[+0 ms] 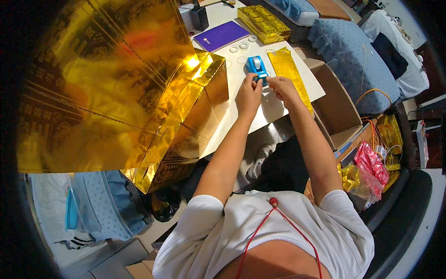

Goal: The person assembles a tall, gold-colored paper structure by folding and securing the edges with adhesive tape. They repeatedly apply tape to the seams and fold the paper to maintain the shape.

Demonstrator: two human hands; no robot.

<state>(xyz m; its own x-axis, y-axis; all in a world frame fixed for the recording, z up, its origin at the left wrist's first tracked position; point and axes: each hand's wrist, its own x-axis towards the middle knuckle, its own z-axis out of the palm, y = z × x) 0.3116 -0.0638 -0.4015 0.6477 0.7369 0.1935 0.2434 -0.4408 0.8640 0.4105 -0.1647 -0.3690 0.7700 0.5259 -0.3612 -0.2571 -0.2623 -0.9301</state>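
Item one, far left: a large gold foil paper box [116, 88], shiny and creased, which I see standing on the left part of the white table [260, 114] and hanging over its near-left edge. It fills most of the left of my view.

Item two, at the table's far edge: a purple booklet [221, 35] lying flat, with a dark cup-like container [200, 17] just behind it; I cannot tell what that holds. A few small clear tape rings [243, 45] lie scattered between the booklet and the dispenser.

Item three, mid-table: a blue tape dispenser [257, 66], upright, just beyond my fingertips.

Item four: my left hand [249, 95], fingers curled and pinched at the near end of the dispenser, touching it. Whether it grips a strip of tape I cannot tell.

Item five: my right hand [282, 87], just beside the left, thumb and fingers pressed together in a pinch near the dispenser; what lies between them is too small to make out.

Item six, at the table's right edge: a long gold foil sheet [290, 74] lying flat, running from the far edge toward the near-right corner, beside my right hand.

Item seven, far-right corner: a stack of gold printed paper [263, 22].

Item eight, off the table to the right: an open cardboard box [335, 109], and beyond it blue cushioned seats [350, 60].
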